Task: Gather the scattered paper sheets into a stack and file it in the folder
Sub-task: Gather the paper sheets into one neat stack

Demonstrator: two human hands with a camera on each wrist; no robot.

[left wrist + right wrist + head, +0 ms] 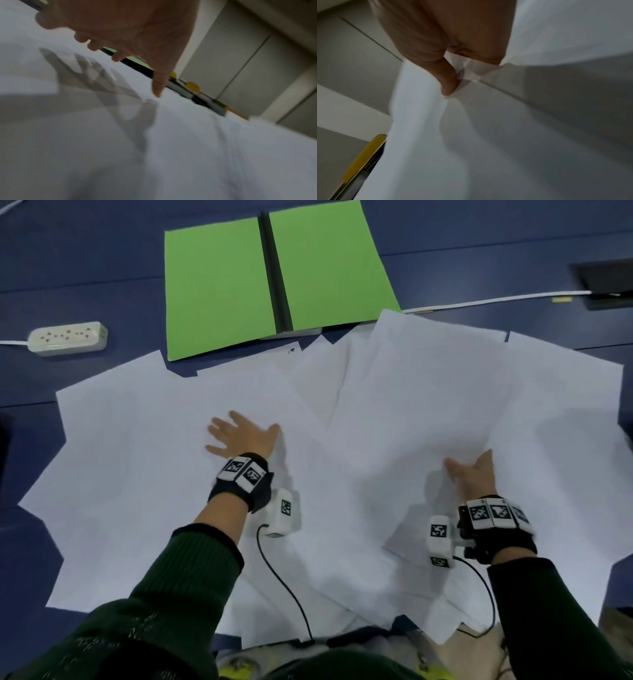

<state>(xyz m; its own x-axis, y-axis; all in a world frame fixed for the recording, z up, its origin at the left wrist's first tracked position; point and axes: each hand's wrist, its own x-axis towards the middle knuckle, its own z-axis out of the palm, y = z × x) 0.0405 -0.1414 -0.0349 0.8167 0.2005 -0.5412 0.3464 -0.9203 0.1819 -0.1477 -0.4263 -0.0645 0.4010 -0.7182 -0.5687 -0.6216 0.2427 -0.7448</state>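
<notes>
Several white paper sheets [144, 474] lie scattered and overlapping across the dark blue table [85, 285]. A green folder [219, 285] lies open flat at the back, with a black spine down its middle. My left hand [239, 436] hovers just above the left sheets with fingers spread; the left wrist view shows the left hand [130, 33] over paper [188, 148], casting a shadow. My right hand [472, 474] holds a lifted sheet [445, 412], with the fingers hidden under it. In the right wrist view the right hand's thumb [447, 81] pinches the raised sheet [419, 135].
A white power strip [68, 337] sits at the left back, its cord leading off left. A white cable [496, 300] runs to a dark floor-box opening [603, 285] at the back right. Black wrist-camera cables [284, 587] trail over the papers near me.
</notes>
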